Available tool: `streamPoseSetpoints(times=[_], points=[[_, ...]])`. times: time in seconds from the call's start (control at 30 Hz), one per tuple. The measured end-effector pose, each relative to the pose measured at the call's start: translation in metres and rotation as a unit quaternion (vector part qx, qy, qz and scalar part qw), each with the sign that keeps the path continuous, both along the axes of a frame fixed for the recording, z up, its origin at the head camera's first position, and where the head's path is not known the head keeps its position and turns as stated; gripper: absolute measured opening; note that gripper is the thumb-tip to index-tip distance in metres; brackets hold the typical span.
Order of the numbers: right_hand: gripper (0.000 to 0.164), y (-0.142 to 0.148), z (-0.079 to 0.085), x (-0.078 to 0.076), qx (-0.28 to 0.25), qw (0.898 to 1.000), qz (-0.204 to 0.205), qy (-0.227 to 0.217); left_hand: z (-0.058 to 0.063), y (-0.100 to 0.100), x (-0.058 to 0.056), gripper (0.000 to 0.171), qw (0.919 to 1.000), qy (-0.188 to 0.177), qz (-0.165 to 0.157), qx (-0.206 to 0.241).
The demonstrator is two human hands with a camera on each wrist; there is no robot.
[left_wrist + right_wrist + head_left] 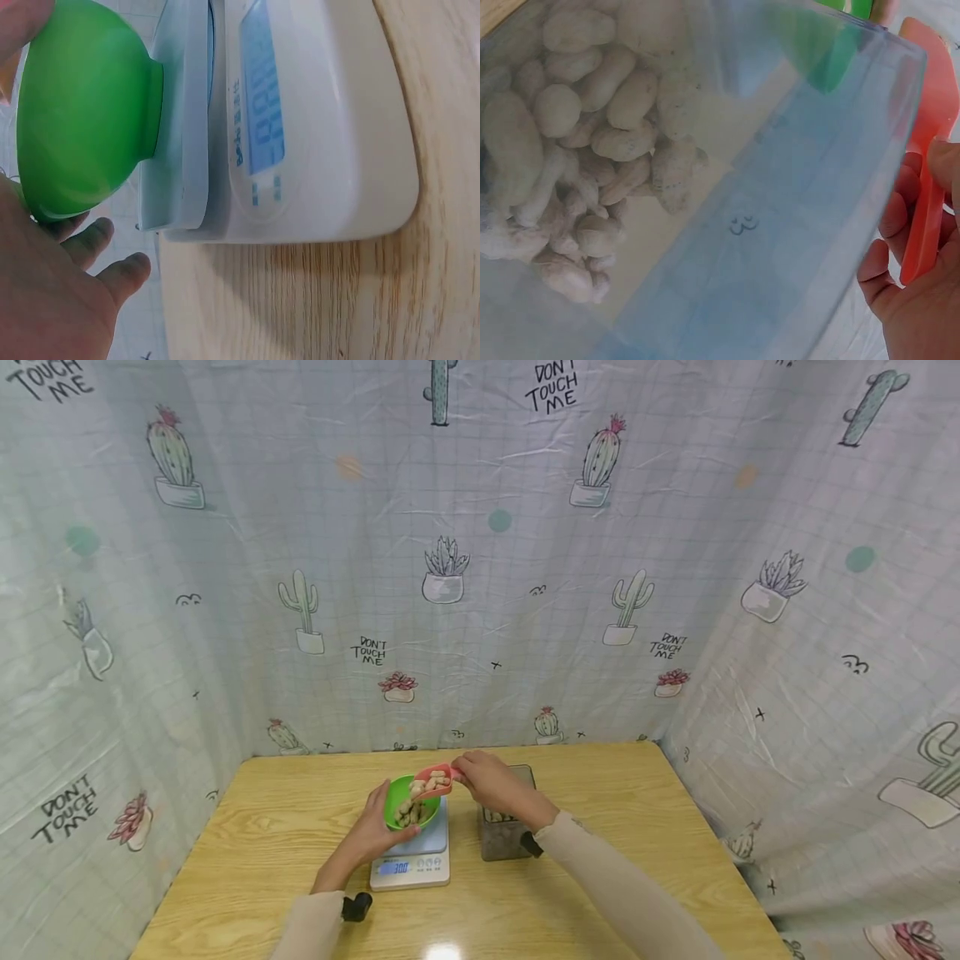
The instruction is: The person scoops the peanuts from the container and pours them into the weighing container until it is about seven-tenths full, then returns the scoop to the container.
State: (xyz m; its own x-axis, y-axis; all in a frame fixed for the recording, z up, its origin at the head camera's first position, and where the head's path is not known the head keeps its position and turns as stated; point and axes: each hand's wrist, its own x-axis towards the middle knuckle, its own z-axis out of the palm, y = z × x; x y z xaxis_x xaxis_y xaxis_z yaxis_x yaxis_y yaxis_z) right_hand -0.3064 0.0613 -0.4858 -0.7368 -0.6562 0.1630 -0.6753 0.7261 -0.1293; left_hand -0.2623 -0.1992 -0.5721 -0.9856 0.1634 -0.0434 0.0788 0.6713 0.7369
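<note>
My left hand (372, 831) grips a green bowl (86, 112), with the thumb on one side and the fingers around the other. Several unshelled peanuts (411, 814) lie inside it. The bowl stands on the pale blue platform of a white kitchen scale (410, 878). Over the bowl's far right side, my right hand (491, 779) holds a red scoop (432, 792) by its handle (924, 232). More peanuts (438, 779) fill the scoop, its front tilted toward the bowl. In the right wrist view, fingers and thumb close around that handle.
Below my right forearm stands a clear plastic container (508, 842) with a heap of peanuts (592, 142) in it, right of the scale. All of this is on a wooden table (615, 827). A cactus-print curtain (480, 635) surrounds the table's back and sides.
</note>
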Motion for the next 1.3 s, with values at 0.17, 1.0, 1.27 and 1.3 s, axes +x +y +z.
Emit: streamPoseSetpoints(times=[0.17,1.0,1.27,1.3], points=[[0.028,-0.006,0.003,-0.003,0.014,1.0,0.011,0.022,-0.001,0.001,-0.001,0.118,0.9999,-0.002,0.009,0.013],[0.024,-0.035,0.038,-0.007,0.205,0.972,0.022,0.112,0.0,-0.002,0.0,0.119,0.9998,0.002,0.008,0.019],[0.024,-0.035,0.046,-0.005,0.232,0.958,0.035,0.167,-0.002,-0.001,0.0,0.118,0.9998,0.001,0.004,0.02],[0.024,-0.035,0.047,-0.005,0.231,0.958,0.036,0.166,-0.002,-0.001,0.0,0.118,0.9998,0.001,0.005,0.021]])
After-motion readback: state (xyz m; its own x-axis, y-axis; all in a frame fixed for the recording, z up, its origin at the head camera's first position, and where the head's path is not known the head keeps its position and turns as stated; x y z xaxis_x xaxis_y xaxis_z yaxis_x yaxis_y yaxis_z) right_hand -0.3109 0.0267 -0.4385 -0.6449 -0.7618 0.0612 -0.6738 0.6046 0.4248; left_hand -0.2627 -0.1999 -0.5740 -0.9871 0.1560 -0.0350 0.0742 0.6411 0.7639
